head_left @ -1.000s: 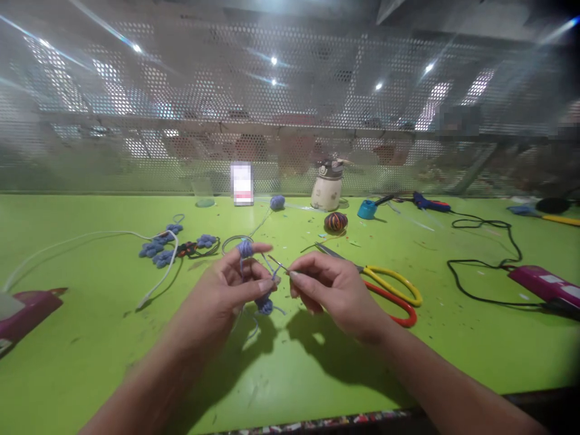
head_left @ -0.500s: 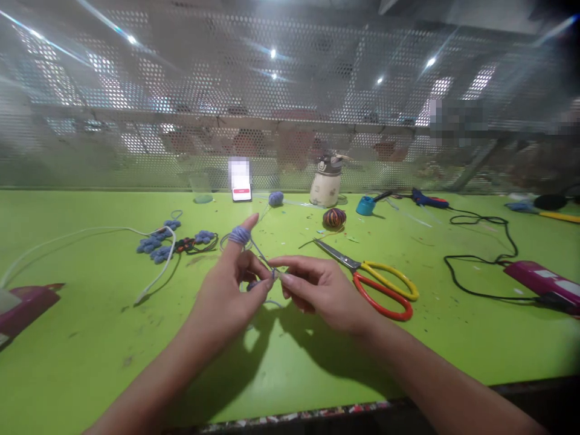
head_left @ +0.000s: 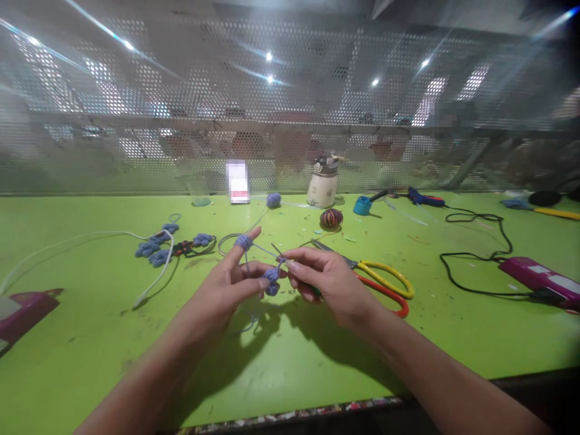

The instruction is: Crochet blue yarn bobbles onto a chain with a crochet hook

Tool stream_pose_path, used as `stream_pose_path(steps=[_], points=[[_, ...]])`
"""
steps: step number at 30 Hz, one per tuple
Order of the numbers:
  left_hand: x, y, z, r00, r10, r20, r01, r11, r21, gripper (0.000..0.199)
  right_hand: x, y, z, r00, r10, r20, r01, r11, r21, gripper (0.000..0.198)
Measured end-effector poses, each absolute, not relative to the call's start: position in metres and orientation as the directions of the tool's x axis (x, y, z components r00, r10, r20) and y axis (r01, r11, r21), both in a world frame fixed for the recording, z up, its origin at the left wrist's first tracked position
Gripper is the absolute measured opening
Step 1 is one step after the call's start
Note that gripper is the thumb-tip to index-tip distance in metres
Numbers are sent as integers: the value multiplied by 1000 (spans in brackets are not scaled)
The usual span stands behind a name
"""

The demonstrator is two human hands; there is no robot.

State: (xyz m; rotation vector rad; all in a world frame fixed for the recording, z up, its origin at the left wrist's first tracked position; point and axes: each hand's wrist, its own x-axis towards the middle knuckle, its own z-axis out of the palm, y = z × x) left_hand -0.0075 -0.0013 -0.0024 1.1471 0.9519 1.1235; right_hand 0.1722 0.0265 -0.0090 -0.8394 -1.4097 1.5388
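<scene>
Between thumb and fingers, my left hand (head_left: 231,284) pinches a small blue-purple crochet piece (head_left: 272,280). Yarn (head_left: 243,242) of the same colour is wound round its raised index finger and runs across to the right. My right hand (head_left: 324,278) is closed on a thin crochet hook (head_left: 277,249), whose shaft sticks out past the fingertips by the top of the piece. Most of the hook is hidden in the grip. Loose yarn hangs beneath the piece. Just beyond my right hand lie scissors (head_left: 385,275) with one yellow and one red handle, partly covered by it.
Blue crocheted flowers (head_left: 156,246) and a white cable (head_left: 168,257) lie left. Farther back are a lit phone (head_left: 238,182), a blue yarn ball (head_left: 273,200), a multicoloured ball (head_left: 331,219), a cream jar (head_left: 322,188) and a glue gun (head_left: 425,198). A magenta power strip (head_left: 541,279) sits right.
The crochet piece has turned into fuller view between my hands. The hook's shaft now shows above my right fingertips. Both hands have shifted slightly, and the camera view has moved a little.
</scene>
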Motion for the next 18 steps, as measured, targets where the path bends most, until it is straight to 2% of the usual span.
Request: stream_pose_path(steps=[7,12,18], points=[[2,-10,8,96,995,-42,-235,63,970,65,173,28,-12,-376,911,170,-85,149,-985,23],[0,-4,-2,128,992,12,-183,12,983,88,173,27,-13,-371,912,174,-80,155,-985,21],[3,1,-11,87,992,86,-201,-67,977,89,168,22,-12,-414,895,167,-94,141,-986,19]])
